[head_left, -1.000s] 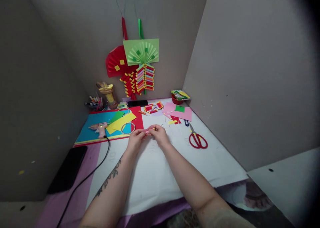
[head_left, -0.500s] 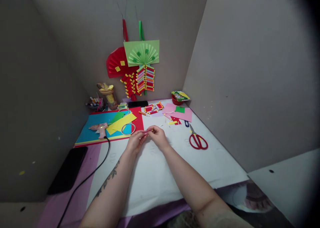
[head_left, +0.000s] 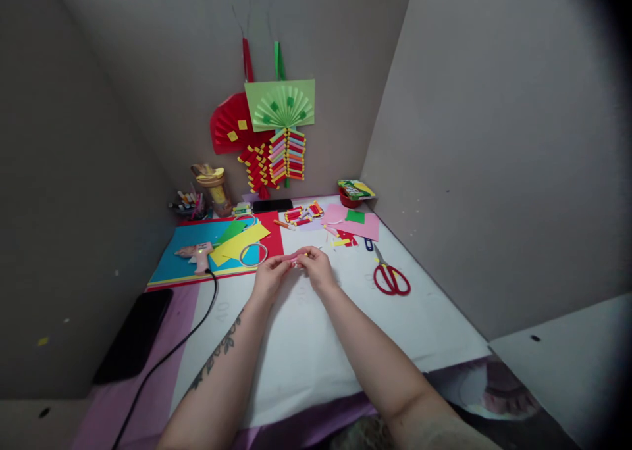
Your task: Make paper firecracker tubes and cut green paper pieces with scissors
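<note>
Above the white paper sheet that covers the table, my two hands meet over a small pink paper piece. My left hand pinches its left end with curled fingers. At the right end, my right hand closes on it by the fingertips. Whether the piece is rolled or flat is partly hidden by my fingers. Beyond my hands lie several small red paper rolls with yellow ends, and yellow and red paper scraps are to their right.
Red-handled scissors and a blue cutter lie right. On blue paper at left rest a hot glue gun with a trailing cable and a ring. A black device sits front left. Paper fans hang behind.
My hands have drawn slightly apart, the right one shifting a little to the right, and more of the pink paper shows between them. The things on the table have not moved.
</note>
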The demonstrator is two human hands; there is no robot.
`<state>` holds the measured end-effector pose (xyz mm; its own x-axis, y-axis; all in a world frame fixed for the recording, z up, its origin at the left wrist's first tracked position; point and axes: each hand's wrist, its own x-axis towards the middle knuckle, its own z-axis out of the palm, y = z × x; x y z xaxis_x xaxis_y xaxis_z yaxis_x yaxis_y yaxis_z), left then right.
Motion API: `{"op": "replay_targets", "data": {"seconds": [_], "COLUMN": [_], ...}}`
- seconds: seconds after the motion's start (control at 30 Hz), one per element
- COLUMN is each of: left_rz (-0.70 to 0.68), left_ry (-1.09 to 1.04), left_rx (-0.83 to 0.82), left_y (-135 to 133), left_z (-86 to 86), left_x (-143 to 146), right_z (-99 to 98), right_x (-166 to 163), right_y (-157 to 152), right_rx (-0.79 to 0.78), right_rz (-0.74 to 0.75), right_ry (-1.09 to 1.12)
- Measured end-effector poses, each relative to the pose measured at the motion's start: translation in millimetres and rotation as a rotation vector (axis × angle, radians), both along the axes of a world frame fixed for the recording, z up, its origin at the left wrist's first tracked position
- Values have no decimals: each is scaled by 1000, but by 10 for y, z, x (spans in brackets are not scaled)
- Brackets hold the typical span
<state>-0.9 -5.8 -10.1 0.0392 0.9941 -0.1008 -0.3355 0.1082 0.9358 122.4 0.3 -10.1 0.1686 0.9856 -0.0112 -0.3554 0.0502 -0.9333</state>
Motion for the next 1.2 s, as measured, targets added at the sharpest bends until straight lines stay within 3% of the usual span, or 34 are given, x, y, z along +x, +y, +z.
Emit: {"op": "replay_targets", "data": {"seconds": [0.2, 0.4, 0.63, 0.9, 1.2], "left_rz": [85, 46, 117, 85, 35], "left_ry": [157, 92, 142, 65, 119], "left_rx": [77, 61, 48, 28, 73], "left_y": [31, 13, 49, 27, 8], "left_z": [-62, -46, -56, -16, -16], "left_x": [-14, 0, -18, -10, -21], "right_z": [-1, 17, -36, -49, 23], "right_x": [-9, -20, 22, 42, 21], "right_y": [-5, -11, 22, 24, -21], "right_rx": [-20, -10, 6, -6, 15], "right_rz": [12, 25, -7, -34, 66], "right_ry": [50, 39, 39, 13, -24]}}
